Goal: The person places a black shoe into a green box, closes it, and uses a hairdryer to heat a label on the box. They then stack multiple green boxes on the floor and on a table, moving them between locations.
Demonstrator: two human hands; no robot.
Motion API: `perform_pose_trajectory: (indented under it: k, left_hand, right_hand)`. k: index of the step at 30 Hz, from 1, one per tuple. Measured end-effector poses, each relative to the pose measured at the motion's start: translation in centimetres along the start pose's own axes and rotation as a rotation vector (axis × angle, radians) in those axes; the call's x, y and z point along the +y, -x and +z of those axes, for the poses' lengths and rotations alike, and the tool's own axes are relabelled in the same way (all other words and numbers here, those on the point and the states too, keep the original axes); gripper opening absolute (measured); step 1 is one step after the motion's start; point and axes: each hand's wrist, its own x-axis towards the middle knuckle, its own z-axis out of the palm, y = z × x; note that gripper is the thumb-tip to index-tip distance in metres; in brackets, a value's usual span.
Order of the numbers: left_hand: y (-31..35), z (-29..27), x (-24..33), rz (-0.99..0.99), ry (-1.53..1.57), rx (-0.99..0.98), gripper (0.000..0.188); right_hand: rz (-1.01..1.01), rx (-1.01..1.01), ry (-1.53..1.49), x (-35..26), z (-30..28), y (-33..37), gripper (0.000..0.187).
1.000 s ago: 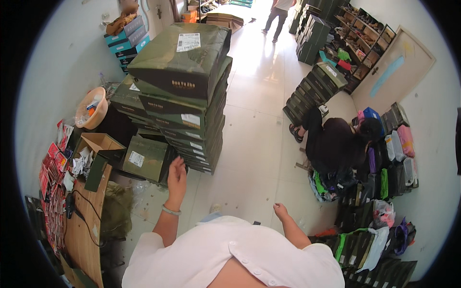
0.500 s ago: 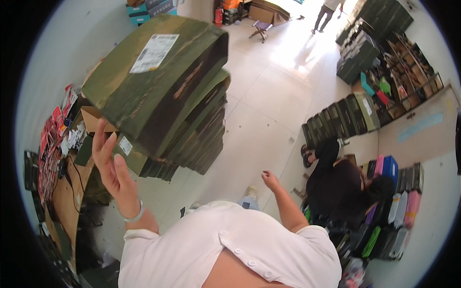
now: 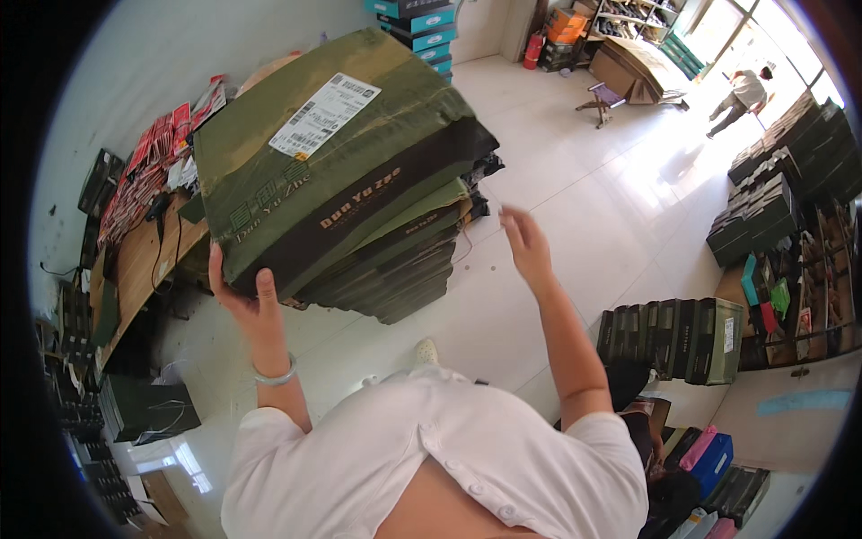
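From my position, the uppermost shoebox (image 3: 359, 166), camouflage green with a white label (image 3: 325, 117), sits atop a tall stack of similar boxes (image 3: 395, 269). Left hand (image 3: 251, 301) grasps its near-left corner, thumb against the dark front face. Right hand (image 3: 528, 247) is empty, fingers loosely extended, apart from the stack. Left of it stands a wooden worktable (image 3: 135, 256).
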Motion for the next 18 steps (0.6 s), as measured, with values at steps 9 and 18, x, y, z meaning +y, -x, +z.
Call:
perform_pose_trajectory:
  k: [9,18]
  left_hand:
    - [0.8,0.9,-2.8,0.027,0.037,0.099,0.085]
    - [0.3,0.2,-2.8,0.004,-0.480,0.319,0.089]
  right_hand:
    - [0.039,-0.042,-0.140,-3.9,6.0,-7.3,0.059]
    - [-0.028,-0.341,-0.448,-5.4,3.1,-9.7,0.071]
